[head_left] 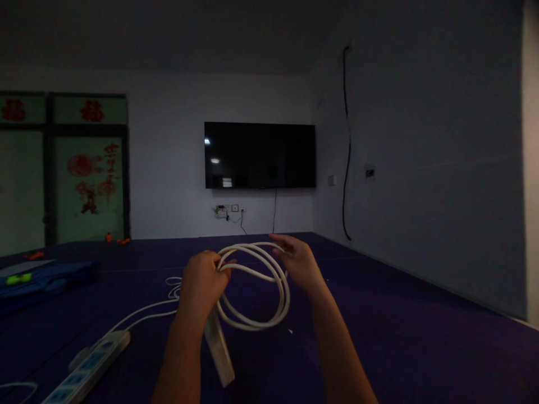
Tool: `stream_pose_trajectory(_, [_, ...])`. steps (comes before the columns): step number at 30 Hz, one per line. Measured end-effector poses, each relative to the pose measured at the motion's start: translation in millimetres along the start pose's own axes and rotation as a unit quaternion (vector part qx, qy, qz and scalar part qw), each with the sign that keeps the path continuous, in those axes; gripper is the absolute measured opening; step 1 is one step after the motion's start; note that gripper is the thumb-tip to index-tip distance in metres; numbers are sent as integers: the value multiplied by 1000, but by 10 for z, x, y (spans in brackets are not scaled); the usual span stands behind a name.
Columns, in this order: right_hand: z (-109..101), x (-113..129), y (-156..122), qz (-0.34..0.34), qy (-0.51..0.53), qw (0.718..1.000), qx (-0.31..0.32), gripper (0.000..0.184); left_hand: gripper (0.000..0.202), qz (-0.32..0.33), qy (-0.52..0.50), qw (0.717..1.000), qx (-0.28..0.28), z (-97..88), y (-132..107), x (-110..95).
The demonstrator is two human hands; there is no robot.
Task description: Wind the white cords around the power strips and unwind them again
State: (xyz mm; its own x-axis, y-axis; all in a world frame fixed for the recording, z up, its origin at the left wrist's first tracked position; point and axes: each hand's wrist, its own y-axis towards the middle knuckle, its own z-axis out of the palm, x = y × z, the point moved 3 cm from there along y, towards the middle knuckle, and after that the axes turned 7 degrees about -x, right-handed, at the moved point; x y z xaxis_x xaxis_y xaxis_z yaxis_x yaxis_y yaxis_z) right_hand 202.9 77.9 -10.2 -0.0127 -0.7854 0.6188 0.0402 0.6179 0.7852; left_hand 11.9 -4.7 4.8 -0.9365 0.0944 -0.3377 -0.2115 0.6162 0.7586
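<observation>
My left hand [204,283] is closed around several loops of a white cable [256,324], gripping them at their left side. Below that hand, a white bar like a power strip [219,350] slants downward; its upper end is hidden behind the hand. At the upper right of the loops, my right hand [298,262] pinches the cable between thumb and fingers. The coil hangs open between both hands, above the dark purple surface [278,370].
A white power strip [92,365] with blue socket faces lies at lower left, its cable running toward my left hand. Blue cloth [50,283] and small orange items [33,256] lie further left. A television [260,155] hangs on the far wall; a black cable [346,191] hangs at right.
</observation>
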Motion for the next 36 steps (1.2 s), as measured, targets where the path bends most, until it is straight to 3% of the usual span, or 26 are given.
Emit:
stream_pose_trajectory(5, [-36, 257, -8, -126, -107, 983, -78, 23, 28, 12, 3, 1000, 22, -38, -12, -23])
stream_pose_trajectory(9, [-71, 376, -40, -184, -155, 962, -127, 24, 27, -4, -45, 999, 8, -31, 2, -33])
stream_pose_trajectory(19, [-82, 417, -88, -217, -179, 938, -202, 21, 28, -23, -122, 990, -73, 74, 13, -29])
stream_pose_trajectory(22, [-87, 443, -101, -227, -183, 934, -208, 22, 46, -10, -164, 985, -60, 78, 4, -35])
stream_pose_trajectory(24, [-93, 447, -110, -230, -181, 930, -221, 21, 37, 32, -154, 987, -28, 70, -6, -68])
stream_pose_trajectory(26, [-103, 426, -110, -218, -168, 932, -238, 19, 23, 59, -117, 991, 0, 57, -16, -98])
stream_pose_trajectory(30, [-115, 311, -58, -121, -66, 965, -222, 18, 28, 50, -33, 998, 4, 30, -24, -116])
stream_pose_trajectory(33, [-124, 243, -13, -21, 77, 982, -170, 26, 29, 40, -22, 999, -7, 34, -22, -117])
stream_pose_trajectory(36, [-132, 233, -7, 36, 208, 974, -79, 42, 28, 13, -60, 998, -14, 56, -15, -102])
